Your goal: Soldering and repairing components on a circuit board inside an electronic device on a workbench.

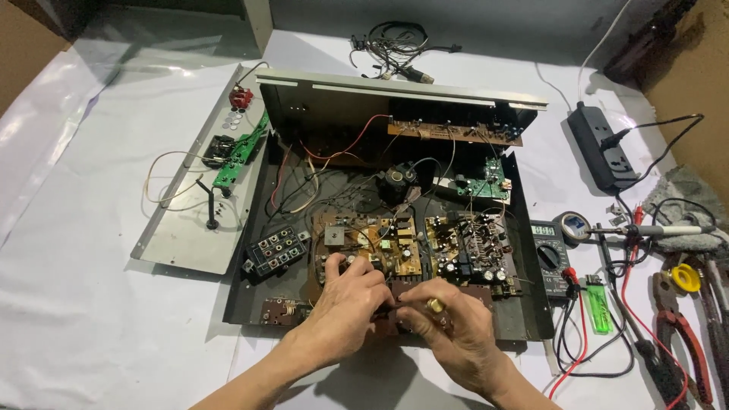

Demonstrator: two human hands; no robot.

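Note:
An opened black metal chassis (250, 300) lies in front of me with brown circuit boards (395, 243) and tangled wires inside. My left hand (345, 304) and my right hand (448, 323) meet at the chassis's near edge, fingers pinched together over a dark brown board (474, 292). A small part between the fingertips is mostly hidden, so I cannot tell which hand holds it. A ring sits on my right hand. The chassis's front panel (402, 95) stands tilted up at the back.
A grey metal side panel (190, 228) with a green board lies at the left. At the right are a multimeter (548, 258), a green lighter (598, 304), a soldering iron (668, 230), pliers (683, 326) and a black power strip (607, 148). A wire bundle (399, 45) rests at the back.

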